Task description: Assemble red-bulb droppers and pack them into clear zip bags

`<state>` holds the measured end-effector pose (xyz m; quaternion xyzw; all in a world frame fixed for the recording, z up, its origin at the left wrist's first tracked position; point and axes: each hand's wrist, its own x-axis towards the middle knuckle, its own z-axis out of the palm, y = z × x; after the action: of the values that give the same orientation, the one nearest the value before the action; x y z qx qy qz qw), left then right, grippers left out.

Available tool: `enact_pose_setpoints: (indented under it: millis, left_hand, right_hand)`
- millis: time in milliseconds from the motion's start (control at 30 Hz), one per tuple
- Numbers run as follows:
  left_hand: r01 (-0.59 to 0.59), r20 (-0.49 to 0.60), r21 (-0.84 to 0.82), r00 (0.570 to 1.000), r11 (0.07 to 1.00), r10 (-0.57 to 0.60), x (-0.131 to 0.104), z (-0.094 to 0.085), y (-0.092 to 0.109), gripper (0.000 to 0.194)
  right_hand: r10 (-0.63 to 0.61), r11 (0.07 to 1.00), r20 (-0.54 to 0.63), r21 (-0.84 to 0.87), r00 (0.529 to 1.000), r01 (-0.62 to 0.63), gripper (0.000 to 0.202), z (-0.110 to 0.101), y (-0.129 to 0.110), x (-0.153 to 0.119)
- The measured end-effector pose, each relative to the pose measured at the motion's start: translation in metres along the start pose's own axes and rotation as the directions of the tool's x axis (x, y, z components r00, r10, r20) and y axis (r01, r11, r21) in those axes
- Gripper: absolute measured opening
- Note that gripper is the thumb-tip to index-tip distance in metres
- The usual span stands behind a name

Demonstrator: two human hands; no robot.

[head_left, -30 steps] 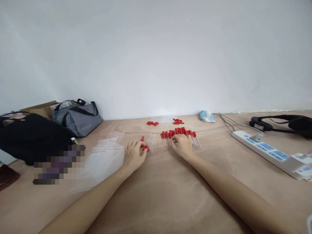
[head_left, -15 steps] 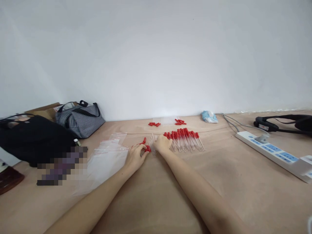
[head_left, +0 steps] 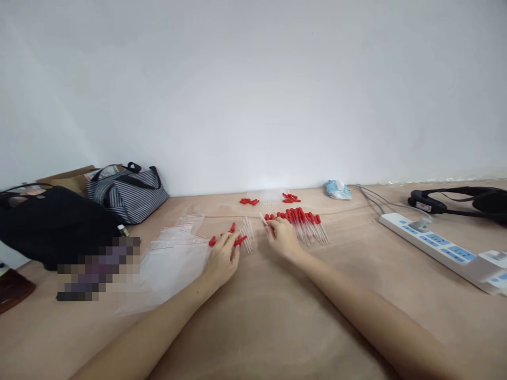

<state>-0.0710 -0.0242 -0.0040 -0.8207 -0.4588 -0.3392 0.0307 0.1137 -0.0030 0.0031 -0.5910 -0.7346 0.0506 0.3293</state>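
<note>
Several loose red caps [head_left: 240,240] lie at the fingertips of my left hand [head_left: 222,257]; its fingers are bent close together, and whether they grip a cap is hard to tell. Just right of them is a small group of clear thin tubes [head_left: 247,235]. My right hand [head_left: 283,237] pinches one clear tube [head_left: 263,218], whose pale end points up and left. Beside that hand, a row of red-capped tubes [head_left: 309,224] lies on the table, its left part covered by the hand.
Clear zip bags [head_left: 170,269] lie left of my left hand. Toward the wall are a bag with tubes [head_left: 269,196] and red caps [head_left: 291,198]. A striped bag [head_left: 134,198] stands left; a power strip [head_left: 431,240] and black headset [head_left: 447,203] lie right.
My right hand has moved right, from the clear tubes to the red-capped row, and a tube now shows in its fingers. The left hand has shifted slightly over the caps.
</note>
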Motion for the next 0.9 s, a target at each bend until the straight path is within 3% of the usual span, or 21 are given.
enact_pose_setpoints:
  millis: [67, 200, 367, 700, 900]
  left_hand:
    - [0.008, 0.047, -0.135, 0.999, 0.991, -0.001, -0.003, 0.004, 0.01, 0.029]
    - [0.099, 0.184, -0.342, 0.982, 0.934, -0.036, -0.008, 0.012, 0.025, 0.019]
    - [0.172, 0.308, -0.37, 0.95, 0.913, -0.054, -0.008, 0.007, 0.036, 0.009]
    - [0.236, 0.355, -0.38, 0.93, 0.895, -0.095, -0.006, 0.001, 0.042, 0.013]
    - [0.19, 0.358, -0.375, 0.932, 0.907, -0.047, -0.007, 0.002, 0.04, 0.019]
  right_hand:
    - [-0.169, 0.981, -0.069, 0.084, 0.983, 0.174, 0.023, -0.008, 0.019, -0.02]
    - [-0.323, 0.939, -0.113, 0.085, 0.94, 0.333, 0.021, -0.023, 0.048, -0.055]
    - [-0.498, 0.867, -0.051, -0.004, 0.866, 0.499, 0.021, -0.032, 0.053, -0.07]
    - [-0.535, 0.845, -0.05, -0.031, 0.843, 0.534, 0.02, -0.026, 0.047, -0.07]
    - [-0.557, 0.83, -0.063, -0.009, 0.828, 0.557, 0.023, -0.024, 0.041, -0.072]
